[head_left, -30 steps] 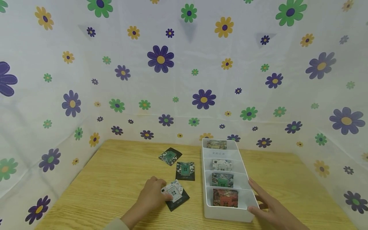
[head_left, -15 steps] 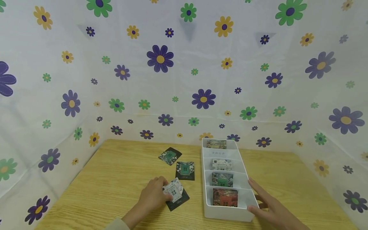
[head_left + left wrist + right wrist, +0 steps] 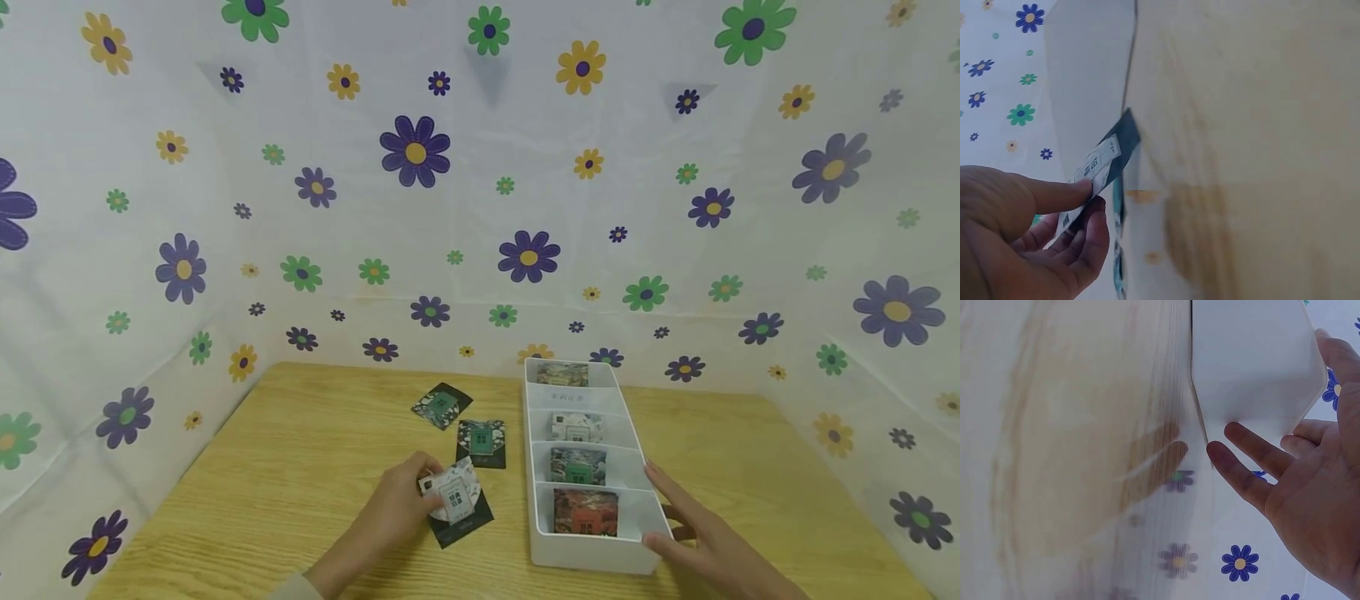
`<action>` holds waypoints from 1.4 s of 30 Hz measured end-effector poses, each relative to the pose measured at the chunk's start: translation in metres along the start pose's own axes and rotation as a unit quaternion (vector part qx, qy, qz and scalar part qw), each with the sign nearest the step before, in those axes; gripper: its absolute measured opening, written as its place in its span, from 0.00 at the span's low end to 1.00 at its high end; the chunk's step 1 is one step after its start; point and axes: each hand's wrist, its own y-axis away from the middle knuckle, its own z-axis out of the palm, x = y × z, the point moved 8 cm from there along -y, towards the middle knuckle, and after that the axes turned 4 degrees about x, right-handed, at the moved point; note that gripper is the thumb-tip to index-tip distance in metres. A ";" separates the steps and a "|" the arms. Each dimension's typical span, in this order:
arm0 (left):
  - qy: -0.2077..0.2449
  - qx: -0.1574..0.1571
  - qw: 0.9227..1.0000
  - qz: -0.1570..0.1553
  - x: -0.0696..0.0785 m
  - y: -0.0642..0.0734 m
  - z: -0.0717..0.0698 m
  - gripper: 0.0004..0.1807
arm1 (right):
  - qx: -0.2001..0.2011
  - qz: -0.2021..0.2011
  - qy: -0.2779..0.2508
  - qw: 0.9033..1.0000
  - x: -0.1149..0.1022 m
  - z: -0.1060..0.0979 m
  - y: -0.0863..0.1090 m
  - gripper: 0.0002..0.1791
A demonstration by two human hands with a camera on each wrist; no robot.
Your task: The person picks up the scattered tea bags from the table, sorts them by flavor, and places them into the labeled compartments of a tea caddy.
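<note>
My left hand [image 3: 401, 500] pinches a flat sachet [image 3: 457, 494], white-patterned above and black below, between thumb and fingers. In the left wrist view the sachet [image 3: 1105, 161] is tilted and seen nearly edge-on, the thumb on its printed face. At the right, my right hand [image 3: 701, 529] rests against a long white divided box [image 3: 592, 554], the thumb at the front corner and the index finger along the right rim. The right wrist view has its nearly straight fingers [image 3: 1260, 453] against the box wall. Two black sachets with green labels, one nearer [image 3: 481, 443] and one farther [image 3: 442, 406], lie left of the box.
Box compartments hold a red sachet [image 3: 587, 512] in front, a green-labelled one [image 3: 578, 466], a white one [image 3: 577, 427] and a tan-patterned one [image 3: 562, 375] at the back. A flower-print sheet [image 3: 472, 208] encloses the wooden table [image 3: 322, 450] behind and at the sides.
The left hand's sachet has shifted slightly up and its white part has tilted. My right hand and the box have kept their places, apart from a small view shift.
</note>
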 end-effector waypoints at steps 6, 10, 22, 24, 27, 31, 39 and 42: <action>0.013 0.006 1.000 0.011 0.016 -0.007 -0.018 0.12 | -0.003 -0.010 -0.005 1.000 -0.001 -0.001 0.000 0.45; 0.020 0.028 0.999 0.022 0.030 -0.015 -0.029 0.12 | -0.006 -0.012 -0.005 1.000 -0.002 -0.001 0.001 0.45; 0.091 0.074 0.992 0.049 0.070 -0.048 -0.030 0.11 | -0.004 -0.002 0.007 1.000 -0.001 -0.001 0.000 0.45; 0.099 0.084 0.990 0.060 0.077 -0.054 -0.027 0.11 | -0.005 0.000 0.005 1.000 -0.002 -0.001 0.000 0.45; 0.110 0.097 0.986 0.081 0.087 -0.063 -0.022 0.10 | -0.006 0.001 0.001 1.000 -0.002 0.000 0.001 0.45; 0.120 0.111 0.981 0.108 0.096 -0.073 -0.013 0.09 | -0.004 -0.001 0.002 1.000 -0.001 0.000 0.001 0.45; 0.131 0.136 0.973 0.130 0.105 -0.090 0.006 0.09 | -0.007 0.001 -0.008 1.000 0.000 0.002 0.001 0.45; 0.131 0.140 0.972 0.134 0.108 -0.097 0.013 0.11 | -0.004 0.001 -0.008 1.000 0.000 0.001 0.001 0.45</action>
